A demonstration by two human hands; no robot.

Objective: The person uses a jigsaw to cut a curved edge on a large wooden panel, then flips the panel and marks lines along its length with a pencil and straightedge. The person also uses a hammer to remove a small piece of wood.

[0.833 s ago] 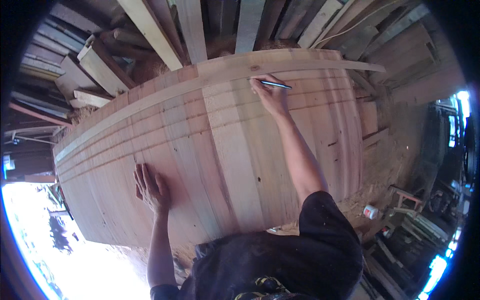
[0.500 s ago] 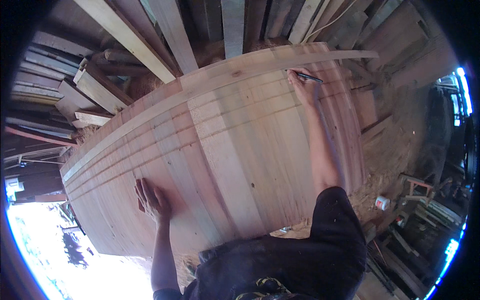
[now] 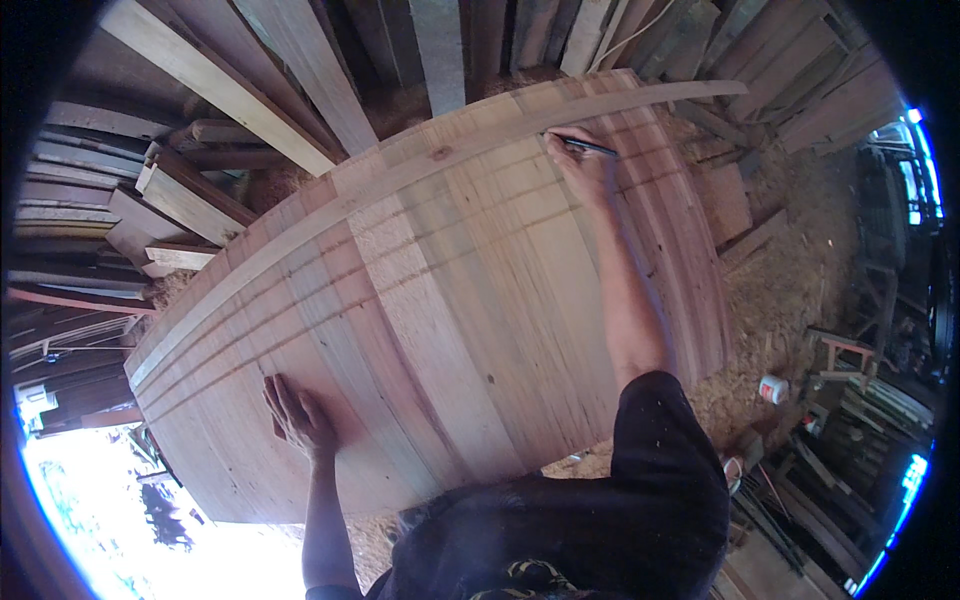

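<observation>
A wide panel of joined wooden boards lies before me, with several dark lines running along its length. Across its far side lies a long, thin wooden strip, its right end sticking out past the panel. My right hand is closed around a slim dark pen, held beside the near edge of the strip; its tip is too small to make out clearly. My left hand rests flat on the left part of the panel, fingers stretched out, holding nothing.
Long planks lean and lie beyond the panel's far edge. Stacked boards fill the far left. A white tub stands on the dusty ground at right, near a pile of wood pieces.
The whole view has turned a little, shifting the panel and strip in the picture. Both hands keep roughly their places on the panel, and the pen stays in my right hand.
</observation>
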